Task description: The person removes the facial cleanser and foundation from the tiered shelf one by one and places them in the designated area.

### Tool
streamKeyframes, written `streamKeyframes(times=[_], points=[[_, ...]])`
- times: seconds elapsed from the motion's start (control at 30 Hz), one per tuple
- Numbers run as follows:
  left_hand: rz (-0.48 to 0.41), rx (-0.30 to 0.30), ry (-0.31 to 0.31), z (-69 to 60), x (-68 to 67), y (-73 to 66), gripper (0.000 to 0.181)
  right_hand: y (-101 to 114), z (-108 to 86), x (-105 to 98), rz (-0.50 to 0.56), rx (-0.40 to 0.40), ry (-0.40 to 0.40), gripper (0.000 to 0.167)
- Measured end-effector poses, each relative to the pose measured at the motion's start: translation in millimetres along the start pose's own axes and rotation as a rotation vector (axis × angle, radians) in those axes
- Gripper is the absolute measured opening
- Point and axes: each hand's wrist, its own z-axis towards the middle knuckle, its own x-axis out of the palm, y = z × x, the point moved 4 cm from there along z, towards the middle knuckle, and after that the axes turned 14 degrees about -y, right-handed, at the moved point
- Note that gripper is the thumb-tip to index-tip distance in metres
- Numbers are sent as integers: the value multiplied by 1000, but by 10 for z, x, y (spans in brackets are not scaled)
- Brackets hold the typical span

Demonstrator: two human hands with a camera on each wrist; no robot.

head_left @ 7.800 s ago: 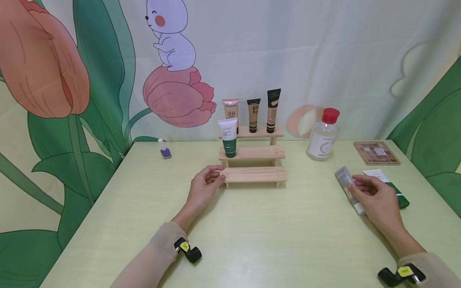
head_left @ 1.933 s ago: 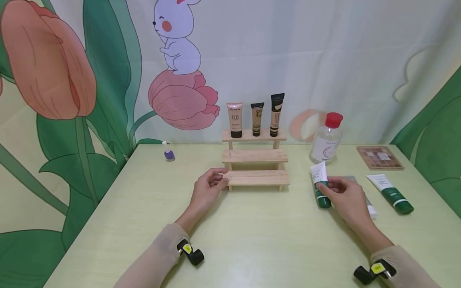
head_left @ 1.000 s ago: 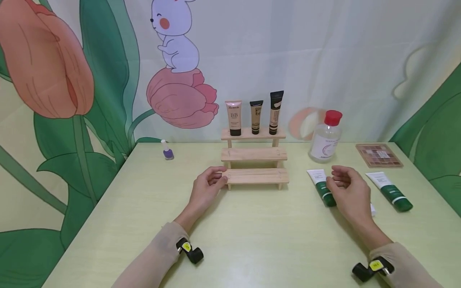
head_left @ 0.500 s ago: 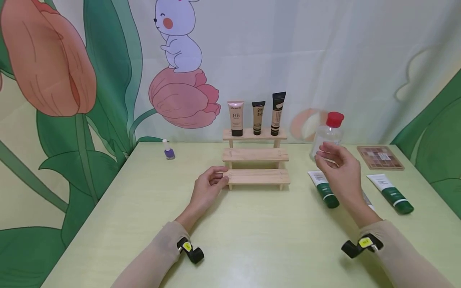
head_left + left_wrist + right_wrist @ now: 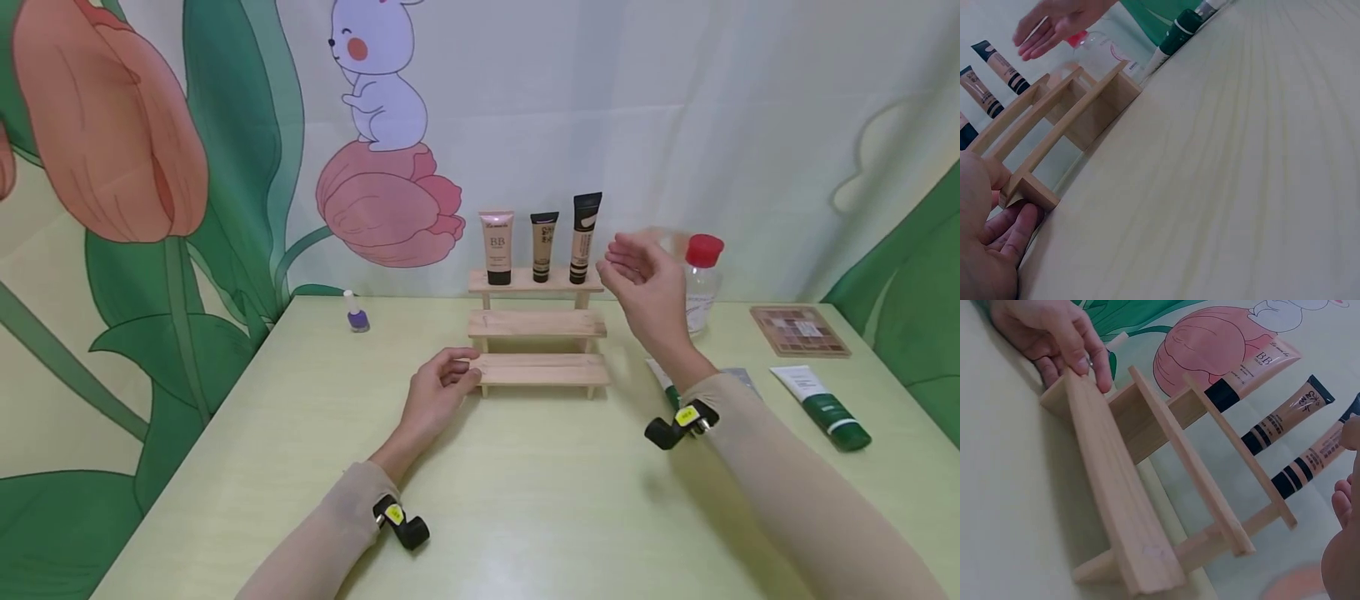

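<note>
A three-step wooden display rack (image 5: 537, 323) stands at the table's back. My left hand (image 5: 435, 390) holds the left end of its lowest step, with thumb and fingers around the board in the left wrist view. On the top step stand three cosmetic tubes: a pink BB cream tube (image 5: 497, 248), a small tan tube with a black crimped end (image 5: 543, 250) and a taller black-ended tube (image 5: 584, 242). My right hand (image 5: 647, 287) hovers just right of the tall tube, fingers loosely bent, nothing in them. In the right wrist view that hand (image 5: 1342, 531) is cut off at the edge.
Right of the rack stands a clear bottle with a red cap (image 5: 703, 252), partly behind my right hand. A green-and-white tube (image 5: 825, 410) and an eyeshadow palette (image 5: 801, 331) lie farther right. My sleeve partly covers another green-and-white tube (image 5: 662, 379) and a grey tube (image 5: 742, 381). Nail polish (image 5: 357, 315) stands left.
The green-and-white tube from the middle step was carried right, laid on the table and let go. Earlier the grey tube was set down. My right hand then rose leftward; my left hand stayed.
</note>
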Motion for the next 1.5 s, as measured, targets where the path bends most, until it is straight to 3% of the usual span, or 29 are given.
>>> streamKeyframes(times=[0.2, 0.43, 0.83, 1.1, 1.5], points=[[-15, 10, 17, -20, 76, -21, 27, -12, 132, 166, -26, 35, 13, 51], [-36, 22, 32, -29, 155, -54, 27, -22, 212, 184, -70, 24, -6, 51], [-40, 22, 24, -25, 136, -83, 26, 34, 221, 185, -92, -17, -29, 39], [-33, 19, 15, -20, 97, -60, 26, 91, 199, 112, -135, -23, -38, 39], [-8, 18, -10, -5, -3, -8, 26, 305, 224, -122, -93, -77, -88, 39]])
